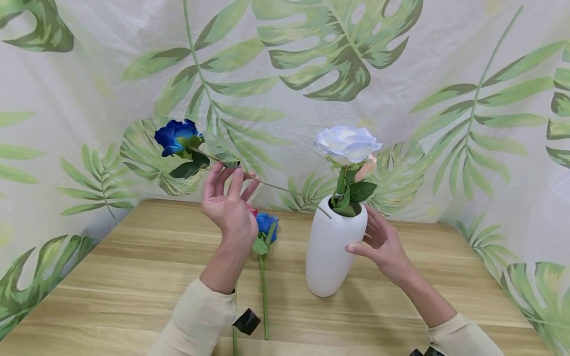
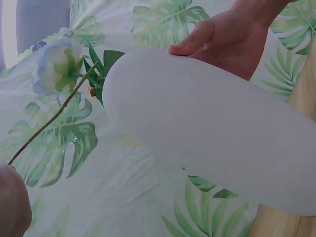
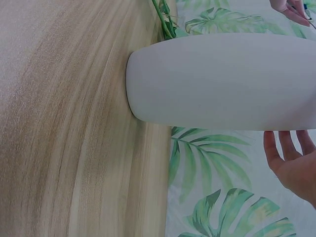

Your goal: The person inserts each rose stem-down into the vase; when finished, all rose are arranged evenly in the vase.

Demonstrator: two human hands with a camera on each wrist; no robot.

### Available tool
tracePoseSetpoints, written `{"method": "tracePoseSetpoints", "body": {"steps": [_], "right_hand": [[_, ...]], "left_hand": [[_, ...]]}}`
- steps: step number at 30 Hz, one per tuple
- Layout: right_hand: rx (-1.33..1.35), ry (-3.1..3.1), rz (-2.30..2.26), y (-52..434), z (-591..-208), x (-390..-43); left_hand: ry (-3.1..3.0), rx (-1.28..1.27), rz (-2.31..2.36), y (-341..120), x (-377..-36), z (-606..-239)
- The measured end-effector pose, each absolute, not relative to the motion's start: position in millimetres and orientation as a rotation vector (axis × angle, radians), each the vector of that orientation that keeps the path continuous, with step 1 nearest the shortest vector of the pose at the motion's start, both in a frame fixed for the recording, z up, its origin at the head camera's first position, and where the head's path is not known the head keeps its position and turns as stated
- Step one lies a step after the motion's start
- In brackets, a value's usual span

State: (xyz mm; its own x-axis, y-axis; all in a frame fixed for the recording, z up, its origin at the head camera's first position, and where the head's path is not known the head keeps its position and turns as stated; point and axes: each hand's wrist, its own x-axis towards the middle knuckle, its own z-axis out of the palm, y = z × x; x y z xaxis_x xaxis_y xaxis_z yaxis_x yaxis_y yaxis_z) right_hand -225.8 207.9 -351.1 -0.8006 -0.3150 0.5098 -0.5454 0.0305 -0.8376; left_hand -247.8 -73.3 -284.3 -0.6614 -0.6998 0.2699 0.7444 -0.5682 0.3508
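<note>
The dark blue artificial rose on its thin wire stem [image 1: 178, 137] sits up in the air to the left of the vase, bloom pointing left, its stem slanting down to the right so the tip reaches the vase mouth. I see my left hand [image 1: 228, 202] pinching that stem between thumb and fingertips just below the leaves, the other fingers raised and loosely spread.

The tall white ceramic vase [image 1: 330, 252] stands upright on the pale wooden counter [image 1: 133, 277], already carrying a pale blue-white rose [image 1: 347, 143] with green leaves. My right hand [image 1: 383, 242] rests against the vase's right side, fingers nearly straight, thumb laid on its wall, not clamped round it.

Just left of the vase, a second blue rose with a green stem [image 1: 265, 232] lies flat on the counter. A leaf-printed white cloth [image 1: 445, 74] hangs behind. I can read no writing or label anywhere.
</note>
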Motion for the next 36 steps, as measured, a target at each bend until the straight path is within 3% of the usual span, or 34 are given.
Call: {"method": "tracePoseSetpoints", "body": {"steps": [36], "right_hand": [[0.935,-2.079,1.875,207.1,-351.5,-226.2]], "left_hand": [[-0.782,-0.583,-1.929,-33.9,-242.5,-286.2]]}}
